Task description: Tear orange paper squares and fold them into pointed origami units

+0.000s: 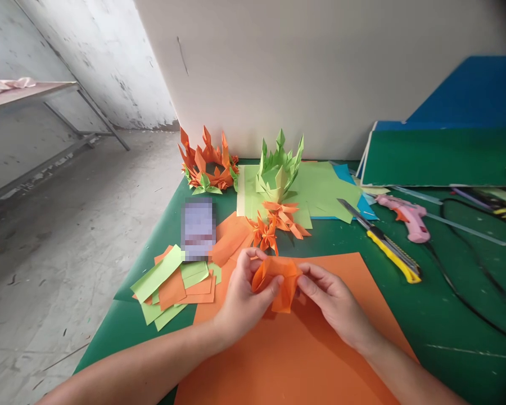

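A folded piece of orange paper (284, 301) is held up between both hands above a large orange sheet (320, 360). My left hand (247, 295) pinches its left side, the thumb pressed on the front. At the right edge, my right hand (333, 301) grips it between thumb and fingers. Just beyond the hands lie orange paper flowers (265, 230). Behind them stands a green paper crown (280, 166) with pointed tips. Further left is an orange paper crown (208, 160) trimmed with green leaves.
Cut green and orange paper pieces (172, 287) lie left, near a blurred-out rectangular object (198, 230). A yellow utility knife (383, 247), blade out, and a pink glue gun (405, 216) with a black cord lie right. Green paper sheets (329, 188) lie at the back.
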Motion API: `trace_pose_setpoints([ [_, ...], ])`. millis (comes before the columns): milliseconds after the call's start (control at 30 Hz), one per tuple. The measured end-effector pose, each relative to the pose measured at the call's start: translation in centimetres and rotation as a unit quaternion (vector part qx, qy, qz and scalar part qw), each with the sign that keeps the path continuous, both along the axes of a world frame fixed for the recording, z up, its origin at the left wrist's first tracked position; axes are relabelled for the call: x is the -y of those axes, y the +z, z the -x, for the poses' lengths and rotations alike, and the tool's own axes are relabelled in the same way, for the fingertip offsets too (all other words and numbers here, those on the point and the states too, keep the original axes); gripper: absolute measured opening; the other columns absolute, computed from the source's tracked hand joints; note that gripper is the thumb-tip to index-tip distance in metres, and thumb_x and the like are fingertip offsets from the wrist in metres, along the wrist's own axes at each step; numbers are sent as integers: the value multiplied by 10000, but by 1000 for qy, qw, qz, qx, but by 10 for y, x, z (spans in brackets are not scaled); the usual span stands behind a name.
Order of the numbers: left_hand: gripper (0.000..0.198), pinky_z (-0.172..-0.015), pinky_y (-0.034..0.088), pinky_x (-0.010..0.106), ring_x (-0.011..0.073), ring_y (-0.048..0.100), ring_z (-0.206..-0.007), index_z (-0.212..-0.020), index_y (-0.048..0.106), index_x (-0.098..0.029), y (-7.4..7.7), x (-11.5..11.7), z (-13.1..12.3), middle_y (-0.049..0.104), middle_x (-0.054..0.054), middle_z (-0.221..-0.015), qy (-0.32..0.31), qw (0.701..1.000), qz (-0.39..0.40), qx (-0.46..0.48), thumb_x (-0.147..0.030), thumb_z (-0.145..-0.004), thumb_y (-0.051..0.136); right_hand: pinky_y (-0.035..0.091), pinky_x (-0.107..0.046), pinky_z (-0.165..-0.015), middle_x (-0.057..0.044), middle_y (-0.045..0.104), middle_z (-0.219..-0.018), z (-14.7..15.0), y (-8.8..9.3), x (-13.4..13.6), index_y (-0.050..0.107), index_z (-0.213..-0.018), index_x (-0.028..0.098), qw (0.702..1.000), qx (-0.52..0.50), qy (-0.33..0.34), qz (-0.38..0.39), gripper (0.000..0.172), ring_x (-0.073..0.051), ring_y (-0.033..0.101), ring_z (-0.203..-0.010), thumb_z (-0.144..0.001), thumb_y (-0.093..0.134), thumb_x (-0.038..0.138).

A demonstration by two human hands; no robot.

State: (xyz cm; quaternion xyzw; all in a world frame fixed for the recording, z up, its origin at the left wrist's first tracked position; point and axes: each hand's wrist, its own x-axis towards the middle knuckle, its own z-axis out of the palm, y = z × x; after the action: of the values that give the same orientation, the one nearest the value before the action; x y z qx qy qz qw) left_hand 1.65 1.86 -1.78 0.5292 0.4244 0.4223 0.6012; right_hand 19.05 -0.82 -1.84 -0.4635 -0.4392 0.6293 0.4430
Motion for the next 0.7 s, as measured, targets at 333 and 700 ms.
trace_pose_setpoints([
  [333,265,-707,502,245,122,628,-788,-996,400,-260,-2,2,-1,605,-26,-883,-17,998,-57,-30,-163,-856,604,412,-232,-574,17,520,-701,-1,-6,0,609,-795,196,996,77,-38,4,316,-123,463,-645,-861,639,504],
  [700,349,-656,472,226,98,544,-697,-999,403,-254,0,4,-1,520,-55,-799,-39,998,-46,-34,-193,-799,682,403,-221,-574,36,487,-667,1,-3,3,529,-733,198,994,94,-48,-35,312,-106,455,-610,-897,609,450],
])
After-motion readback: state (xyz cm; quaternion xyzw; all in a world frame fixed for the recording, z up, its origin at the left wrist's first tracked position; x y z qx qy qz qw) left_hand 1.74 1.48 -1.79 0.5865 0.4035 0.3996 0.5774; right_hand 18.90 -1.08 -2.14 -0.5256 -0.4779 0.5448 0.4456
